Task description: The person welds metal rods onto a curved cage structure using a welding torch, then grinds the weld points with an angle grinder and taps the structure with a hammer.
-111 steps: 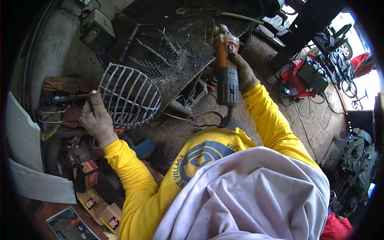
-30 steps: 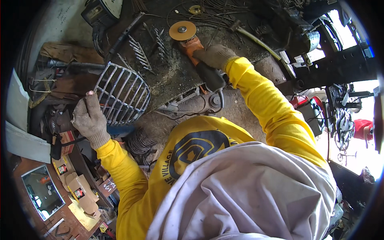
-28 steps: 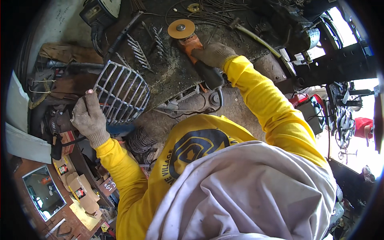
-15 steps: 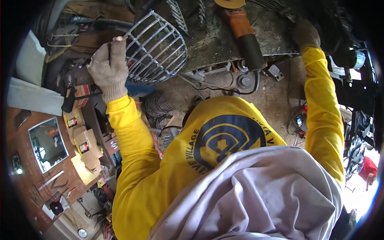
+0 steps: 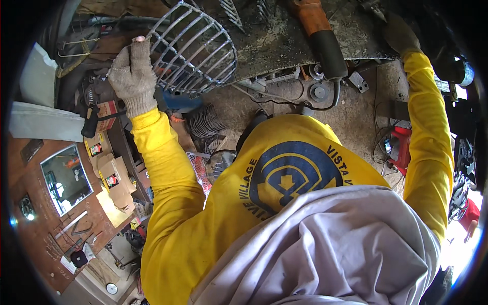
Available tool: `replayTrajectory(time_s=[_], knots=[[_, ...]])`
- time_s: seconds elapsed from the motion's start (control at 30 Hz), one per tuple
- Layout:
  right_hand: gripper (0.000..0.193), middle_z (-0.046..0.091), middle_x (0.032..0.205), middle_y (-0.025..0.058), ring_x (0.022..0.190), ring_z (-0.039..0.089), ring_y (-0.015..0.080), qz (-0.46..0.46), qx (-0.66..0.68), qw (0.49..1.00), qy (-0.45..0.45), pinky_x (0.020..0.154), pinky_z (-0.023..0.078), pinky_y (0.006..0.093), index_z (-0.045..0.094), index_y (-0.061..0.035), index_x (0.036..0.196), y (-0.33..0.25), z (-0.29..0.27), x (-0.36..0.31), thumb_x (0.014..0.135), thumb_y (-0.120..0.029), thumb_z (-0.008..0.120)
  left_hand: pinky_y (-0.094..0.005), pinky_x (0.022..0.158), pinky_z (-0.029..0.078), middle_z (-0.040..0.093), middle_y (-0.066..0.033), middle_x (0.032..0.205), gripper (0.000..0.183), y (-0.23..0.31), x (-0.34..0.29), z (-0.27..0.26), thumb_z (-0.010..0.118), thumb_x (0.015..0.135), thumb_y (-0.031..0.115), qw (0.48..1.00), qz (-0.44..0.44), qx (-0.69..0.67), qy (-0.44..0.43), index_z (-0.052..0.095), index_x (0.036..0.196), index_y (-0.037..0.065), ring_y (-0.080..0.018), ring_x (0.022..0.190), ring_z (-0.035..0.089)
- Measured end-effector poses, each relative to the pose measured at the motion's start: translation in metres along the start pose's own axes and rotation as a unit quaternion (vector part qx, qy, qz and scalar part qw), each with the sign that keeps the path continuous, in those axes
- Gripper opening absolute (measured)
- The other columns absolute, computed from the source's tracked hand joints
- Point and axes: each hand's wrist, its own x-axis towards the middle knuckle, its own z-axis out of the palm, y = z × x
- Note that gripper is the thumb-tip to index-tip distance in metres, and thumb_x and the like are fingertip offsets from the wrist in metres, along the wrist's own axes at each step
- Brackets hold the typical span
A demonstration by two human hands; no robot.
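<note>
My left hand, in a beige knitted work glove with a bare fingertip showing, is closed on the left rim of a metal grille. The grille is a rounded, basket-like frame of welded bars, tilted over the bench's near edge. Far off at the right, my gloved right hand is curled in shadow over the workbench. A metal tool end shows just beyond its fingers; what the hand grips is hidden. Between my hands, an orange and black angle grinder lies with its body over the bench edge.
A dark power cord hangs from the grinder. Coiled hose or wire sits below the grille. At the left, a brown board bears a mirror-like panel and cardboard boxes. A red stand stands by my right arm.
The bench and grinder have shifted up in the picture, and the grinder's disc has left view. The grille has moved up with my left hand still on it. My right hand has moved up and right.
</note>
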Motion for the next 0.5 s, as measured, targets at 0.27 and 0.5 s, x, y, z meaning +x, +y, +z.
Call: replayTrajectory(time_s=[0.27, 0.5], knots=[[0.061, 0.071, 0.101, 0.0226, 0.087, 0.073, 0.0276, 0.218, 0.099, 0.97, 0.027, 0.079, 0.055, 0.0376, 0.063, 0.0028, 0.12, -0.067, -0.07, -0.124, 0.092, -0.051, 0.063, -0.0334, 0.059, 0.049, 0.07, -0.0128, 0.07, 0.037, -0.048, 0.01, 0.008, 0.069, 0.094, 0.037, 0.997, 0.03, -0.061, 0.045, 0.076, 0.094, 0.0, -0.0213, 0.061, 0.067], [0.027, 0.063, 0.095, 0.0029, 0.07, 0.056, 0.0067, 0.072, 0.674, 0.723, 0.13, 0.058, 0.047, 0.0219, 0.056, -0.003, 0.121, -0.238, -0.076, -0.232, 0.096, -0.006, 0.063, -0.0327, 0.056, 0.047, 0.067, -0.0113, 0.064, 0.043, -0.031, 0.033, 0.003, 0.072, 0.09, 0.048, 0.99, 0.079, -0.114, 0.013, 0.077, 0.086, 0.005, -0.0199, 0.055, 0.063]])
